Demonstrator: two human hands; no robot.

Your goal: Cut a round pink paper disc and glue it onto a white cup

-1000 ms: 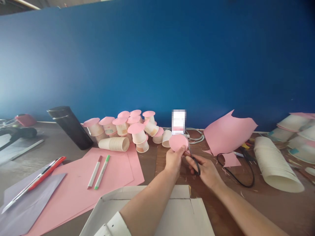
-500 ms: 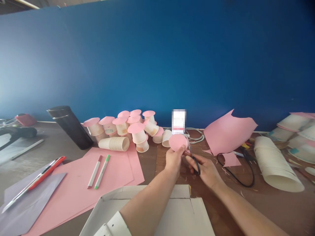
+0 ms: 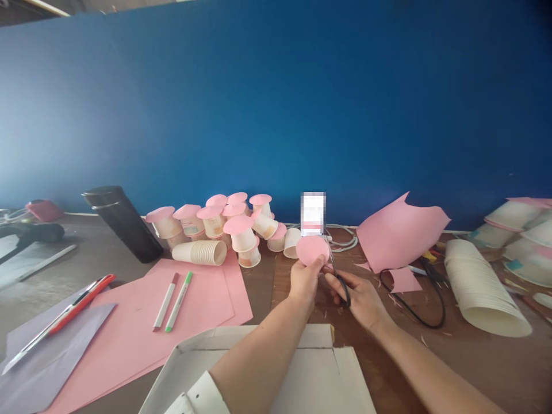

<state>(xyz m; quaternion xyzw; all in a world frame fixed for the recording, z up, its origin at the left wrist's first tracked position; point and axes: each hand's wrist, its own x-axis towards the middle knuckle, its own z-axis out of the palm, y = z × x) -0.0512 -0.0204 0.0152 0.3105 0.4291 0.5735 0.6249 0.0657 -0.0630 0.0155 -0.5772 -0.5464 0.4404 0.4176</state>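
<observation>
Between thumb and fingers, my left hand (image 3: 305, 280) pinches a round pink paper disc (image 3: 311, 249) by its lower right edge. My right hand (image 3: 360, 299) is closed around the black handles of a pair of scissors (image 3: 344, 290). Their blades point up and away, along the disc's right edge. Whether the blades touch the paper I cannot tell. Just behind the disc, a white paper cup (image 3: 292, 242) lies on its side. Further left stand several stacked cups with pink paper tops (image 3: 238, 224).
A cut pink sheet (image 3: 401, 233), a black cable (image 3: 443, 310) and a long stack of paper cups (image 3: 487, 290) lie right. On the left are pink sheets (image 3: 129, 328), two markers (image 3: 179, 302), a red utility knife (image 3: 81, 305) and a black flask (image 3: 125, 221). White cardboard (image 3: 319, 374) lies in front.
</observation>
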